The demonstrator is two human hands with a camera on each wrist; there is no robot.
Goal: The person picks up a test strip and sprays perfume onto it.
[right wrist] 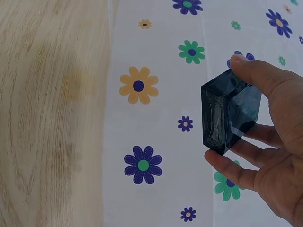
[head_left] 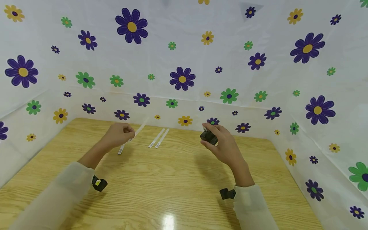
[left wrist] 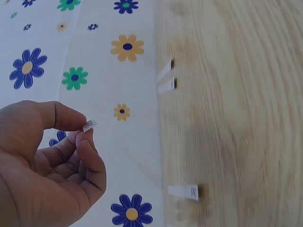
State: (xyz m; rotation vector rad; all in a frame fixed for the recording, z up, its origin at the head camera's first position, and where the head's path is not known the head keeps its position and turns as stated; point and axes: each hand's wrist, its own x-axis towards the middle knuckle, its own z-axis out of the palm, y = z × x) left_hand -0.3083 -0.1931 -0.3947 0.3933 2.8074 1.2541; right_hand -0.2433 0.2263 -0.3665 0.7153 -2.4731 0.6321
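Observation:
My left hand [head_left: 118, 135] pinches a white paper strip [head_left: 140, 129] between thumb and fingertips, raised over the table's back left. In the left wrist view, the printed end of the held strip [left wrist: 90, 125] pokes out of the pinch. Below this hand lies another paper strip [head_left: 121, 149], partly hidden by it. Two more strips [head_left: 156, 138] lie side by side to the right. My right hand [head_left: 225, 145] grips a dark blue, angular glass bottle, probably perfume [right wrist: 227, 113], above the table's back right. A silvery part at its top is half covered by the fingers.
The wooden table [head_left: 161, 182] reaches back to a white flower-printed cloth [head_left: 161, 57], which encloses the back and both sides. Small black devices [head_left: 99, 183] are strapped at both wrists.

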